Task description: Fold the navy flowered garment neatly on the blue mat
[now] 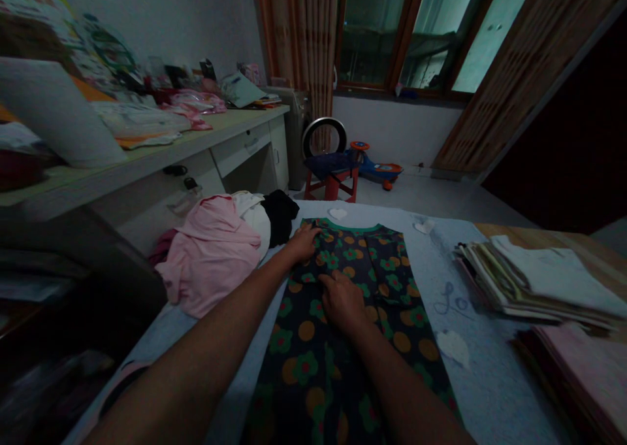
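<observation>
Pressing open on the dark flowery shirt, long way pointing ahead, left grip near the collar, right grip closer in

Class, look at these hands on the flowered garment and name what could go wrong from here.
The right hand presses mid-garment, so it might drag the flowered garment askew. The left hand works close to the heaped pink clothing, which could slide onto the garment. The splayed stack of folded clothes on the right looks uneven and might slip if bumped.
</observation>
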A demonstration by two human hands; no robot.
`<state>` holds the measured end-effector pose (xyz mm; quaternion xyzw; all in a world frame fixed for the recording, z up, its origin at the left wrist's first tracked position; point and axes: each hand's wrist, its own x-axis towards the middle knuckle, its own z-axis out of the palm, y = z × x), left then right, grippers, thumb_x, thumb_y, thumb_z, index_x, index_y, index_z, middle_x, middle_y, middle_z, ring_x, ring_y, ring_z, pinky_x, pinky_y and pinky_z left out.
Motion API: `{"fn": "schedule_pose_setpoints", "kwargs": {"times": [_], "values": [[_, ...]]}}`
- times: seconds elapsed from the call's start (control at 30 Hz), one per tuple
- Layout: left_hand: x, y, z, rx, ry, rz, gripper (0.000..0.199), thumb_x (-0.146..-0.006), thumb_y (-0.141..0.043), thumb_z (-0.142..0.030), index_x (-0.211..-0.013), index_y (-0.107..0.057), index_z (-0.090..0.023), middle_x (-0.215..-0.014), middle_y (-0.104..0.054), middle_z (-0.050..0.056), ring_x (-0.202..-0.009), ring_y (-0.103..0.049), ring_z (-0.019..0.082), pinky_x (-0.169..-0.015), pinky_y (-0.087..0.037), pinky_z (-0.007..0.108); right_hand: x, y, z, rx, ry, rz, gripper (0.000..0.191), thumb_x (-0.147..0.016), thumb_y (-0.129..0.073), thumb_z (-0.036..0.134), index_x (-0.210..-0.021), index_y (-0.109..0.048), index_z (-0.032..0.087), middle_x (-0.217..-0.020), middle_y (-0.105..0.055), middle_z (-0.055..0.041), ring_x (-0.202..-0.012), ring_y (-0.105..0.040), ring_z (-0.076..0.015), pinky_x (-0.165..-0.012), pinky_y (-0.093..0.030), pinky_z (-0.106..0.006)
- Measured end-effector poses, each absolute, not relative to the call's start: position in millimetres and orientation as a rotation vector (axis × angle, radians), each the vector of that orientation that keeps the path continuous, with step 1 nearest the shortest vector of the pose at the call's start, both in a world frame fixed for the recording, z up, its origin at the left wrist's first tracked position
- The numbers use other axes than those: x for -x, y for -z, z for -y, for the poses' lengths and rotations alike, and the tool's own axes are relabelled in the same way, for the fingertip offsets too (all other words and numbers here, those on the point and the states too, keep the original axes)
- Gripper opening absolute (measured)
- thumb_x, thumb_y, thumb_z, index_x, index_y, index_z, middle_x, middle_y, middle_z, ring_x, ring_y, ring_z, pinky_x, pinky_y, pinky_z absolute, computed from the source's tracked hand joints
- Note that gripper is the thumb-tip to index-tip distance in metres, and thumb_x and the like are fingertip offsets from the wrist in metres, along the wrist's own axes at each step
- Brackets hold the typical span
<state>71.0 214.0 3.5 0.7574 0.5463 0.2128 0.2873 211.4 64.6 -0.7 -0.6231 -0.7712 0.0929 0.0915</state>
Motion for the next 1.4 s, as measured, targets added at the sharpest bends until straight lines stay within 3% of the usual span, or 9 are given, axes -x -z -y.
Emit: {"fn": "schedule_pose_setpoints", "kwargs": {"times": [0.1, 0.17, 0.4, 0.6, 0.77, 0.97, 1.17, 1.4], "values": [[-75.1, -2.9, -208.8, -2.165, -0.584, -1.657, 0.047, -0.072, -0.062, -0.006, -0.116, -0.069, -0.024, -0.150, -0.041, 0.011, -0.137, -0.033, 0.038, -0.114, -0.024, 0.053, -211.2, -1.9, -64.1, 1.849, -0.293, 2.299, 0.043, -0.090, -0.043, 0.018, -0.129, -0.060, 0.026, -0.112, -0.063, -0.0073, -0.104, -0.059, -0.0204, -0.083, -0.045, -0.028], [-81.6, -6.2, -208.1, -2.312, -0.597, -1.716, 0.041, -0.077, -0.060, -0.009, -0.114, -0.069, -0.025, -0.153, -0.039, 0.009, -0.138, -0.030, 0.038, -0.113, -0.023, 0.054, -210.9, -2.8, -63.8, 1.852, -0.299, 2.301, 0.043, -0.089, -0.045, 0.019, -0.129, -0.060, 0.026, -0.112, -0.063, -0.0073, -0.105, -0.059, -0.0205, -0.083, -0.045, -0.028], [-115.5, -6.7, -235.7, -2.298, -0.451, -1.486, 0.029, -0.080, -0.060, -0.011, -0.105, -0.071, -0.021, -0.119, -0.065, 0.011, -0.114, -0.057, 0.027, -0.102, -0.039, 0.035, -210.5, 0.2, -64.7, 1.847, -0.269, 2.287, 0.043, -0.089, -0.045, 0.019, -0.127, -0.061, 0.026, -0.109, -0.064, -0.0072, -0.102, -0.060, -0.0215, -0.081, -0.044, -0.029], [-128.5, -0.7, -260.8, -2.243, -0.387, -1.509, 0.019, -0.074, -0.072, -0.018, -0.092, -0.072, -0.018, -0.110, -0.068, 0.013, -0.108, -0.062, 0.029, -0.095, -0.043, 0.033, -212.0, -3.7, -62.6, 1.829, -0.300, 2.311, 0.038, -0.091, -0.044, 0.019, -0.124, -0.062, 0.026, -0.109, -0.063, -0.0071, -0.101, -0.059, -0.0203, -0.081, -0.042, -0.028], [-130.4, -3.7, -270.3, -2.219, -0.359, -1.531, 0.014, -0.067, -0.074, -0.014, -0.080, -0.071, -0.020, -0.094, -0.072, 0.007, -0.100, -0.064, 0.026, -0.088, -0.045, 0.029, -212.3, -3.8, -62.0, 1.806, -0.272, 2.317, 0.027, -0.091, -0.044, 0.018, -0.109, -0.063, 0.024, -0.104, -0.063, -0.0049, -0.097, -0.058, -0.0189, -0.077, -0.040, -0.027], [-130.2, 4.1, -270.9, -2.210, -0.464, -1.605, 0.015, -0.078, -0.063, -0.016, -0.090, -0.071, -0.018, -0.098, -0.071, 0.007, -0.096, -0.064, 0.023, -0.084, -0.046, 0.029, -212.9, 1.6, -63.1, 1.757, -0.253, 2.326, 0.017, -0.091, -0.046, 0.019, -0.098, -0.062, 0.021, -0.100, -0.064, -0.0048, -0.093, -0.059, -0.0182, -0.075, -0.039, -0.026], [-128.0, 10.0, -260.6, -2.234, -0.562, -1.646, 0.020, -0.082, -0.058, -0.018, -0.101, -0.067, -0.017, -0.105, -0.067, 0.009, -0.101, -0.062, 0.022, -0.090, -0.047, 0.031, -214.9, 1.8, -62.9, 1.728, -0.287, 2.308, 0.019, -0.093, -0.046, 0.026, -0.092, -0.065, 0.021, -0.095, -0.066, -0.0048, -0.089, -0.060, -0.0179, -0.072, -0.039, -0.027], [-98.7, 0.7, -222.6, -2.377, -0.572, -1.490, 0.033, -0.084, -0.051, -0.010, -0.115, -0.061, -0.018, -0.125, -0.060, 0.009, -0.119, -0.055, 0.020, -0.103, -0.042, 0.031, -220.1, 8.9, -69.3, 1.743, -0.386, 2.205, 0.025, -0.094, -0.043, 0.021, -0.104, -0.067, 0.022, -0.101, -0.069, -0.0041, -0.094, -0.063, -0.0181, -0.077, -0.041, -0.026]]}}
